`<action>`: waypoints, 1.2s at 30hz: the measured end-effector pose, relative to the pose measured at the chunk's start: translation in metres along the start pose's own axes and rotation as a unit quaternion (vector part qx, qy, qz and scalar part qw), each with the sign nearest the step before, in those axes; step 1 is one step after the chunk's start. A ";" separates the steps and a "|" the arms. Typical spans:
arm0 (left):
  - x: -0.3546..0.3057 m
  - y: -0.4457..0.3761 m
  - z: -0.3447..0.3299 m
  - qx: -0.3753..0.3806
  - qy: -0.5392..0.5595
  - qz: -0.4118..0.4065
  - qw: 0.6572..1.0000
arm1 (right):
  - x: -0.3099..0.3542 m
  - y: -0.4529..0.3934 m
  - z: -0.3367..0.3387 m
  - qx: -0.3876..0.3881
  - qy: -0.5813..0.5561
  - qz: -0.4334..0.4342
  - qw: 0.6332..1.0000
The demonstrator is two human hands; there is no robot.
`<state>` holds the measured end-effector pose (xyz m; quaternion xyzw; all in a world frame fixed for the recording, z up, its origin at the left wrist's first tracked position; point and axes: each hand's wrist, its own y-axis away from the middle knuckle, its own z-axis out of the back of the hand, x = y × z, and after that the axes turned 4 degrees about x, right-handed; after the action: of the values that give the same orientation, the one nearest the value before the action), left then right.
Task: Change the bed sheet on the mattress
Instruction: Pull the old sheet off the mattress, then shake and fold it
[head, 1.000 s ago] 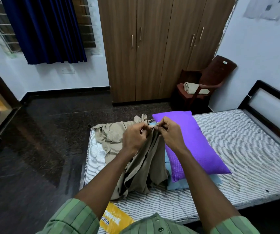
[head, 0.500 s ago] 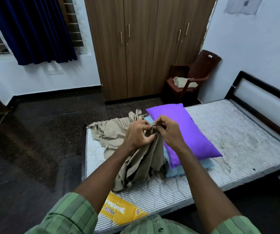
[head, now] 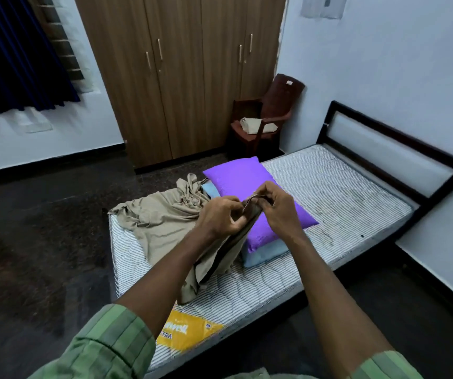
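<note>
A crumpled beige bed sheet point(head: 159, 222) lies on the foot end of a bare striped mattress point(head: 337, 198). My left hand point(head: 219, 217) and my right hand point(head: 280, 209) both pinch one gathered edge of the sheet, lifted above the mattress, fingers close together. The cloth hangs down from my hands in folds. A purple pillow point(head: 247, 181) lies on a light blue pillow point(head: 266, 253) just behind and to the right of my hands.
A dark bed frame with a headboard point(head: 392, 149) runs along the right wall. A brown chair point(head: 269, 113) with a folded beige cloth point(head: 252, 124) stands by the wooden wardrobe point(head: 181, 77). Dark floor point(head: 42, 228) spreads to the left. A yellow label point(head: 187, 332) marks the mattress corner.
The view has swung left and down, so the bed sits further right. My hands have stayed together on the sheet's edge, working along it, with the right hand now raised slightly.
</note>
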<state>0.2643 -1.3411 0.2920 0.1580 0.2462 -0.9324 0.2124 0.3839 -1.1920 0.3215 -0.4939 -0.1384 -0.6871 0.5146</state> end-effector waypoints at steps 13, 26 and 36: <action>-0.293 -0.071 -0.086 0.051 -0.090 -0.038 0.994 | -0.037 0.122 0.290 -0.141 0.026 -0.006 0.990; -0.607 -0.141 -0.145 0.125 0.247 -0.102 0.955 | -0.008 0.248 0.589 -0.326 0.134 -0.030 0.935; -0.723 -0.188 -0.138 0.142 0.248 -0.182 0.941 | 0.029 0.278 0.696 -0.421 0.243 -0.054 0.872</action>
<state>0.8234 -0.8903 0.5399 0.3656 0.1812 -0.9114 -0.0531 0.9926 -0.8423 0.5862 -0.4730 0.2674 -0.8052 0.2376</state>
